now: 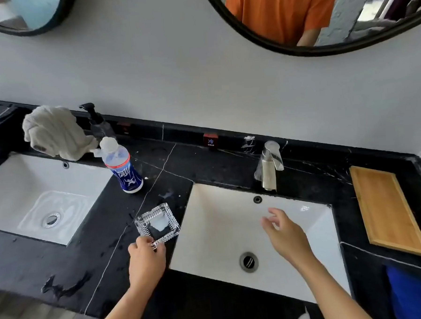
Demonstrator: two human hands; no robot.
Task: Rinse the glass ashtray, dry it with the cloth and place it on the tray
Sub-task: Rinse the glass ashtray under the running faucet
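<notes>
1 glass ashtray (157, 223) sits on the black marble tabletop (92, 258), just left of the right-hand sink (315, 227), and we grip its near corner with our left hand (146, 256); the fingers (145, 241) are curled and pinching the ribbed rim. A pale, milky patch lies in the ashtray's well, though we cannot tell whether it is foam, water or glare. Our right hand (285, 233) hovers over the right sink with its fingers loosely spread, holding nothing. That basin looks dry and holds only its drain (248, 261) and an overflow hole (257, 199); the chrome faucet (269, 166) stands behind it.

To the right lies the wooden tray (387, 211), bare, flat on the tabletop. Behind the ashtray stands a plastic bottle (123, 167) with a blue label, its upper part clear; how full it is we cannot make out. Farther back a crumpled cloth (57, 132) is heaped at the left sink (23, 186), partly hiding a dark pump dispenser (98, 123). The left sink is cut off by the frame edge. 2 mirrors hang above, both cropped; the right mirror (319, 19) reflects an orange shirt. A blue object (414, 292) at the lower right is cut off and unclear.
</notes>
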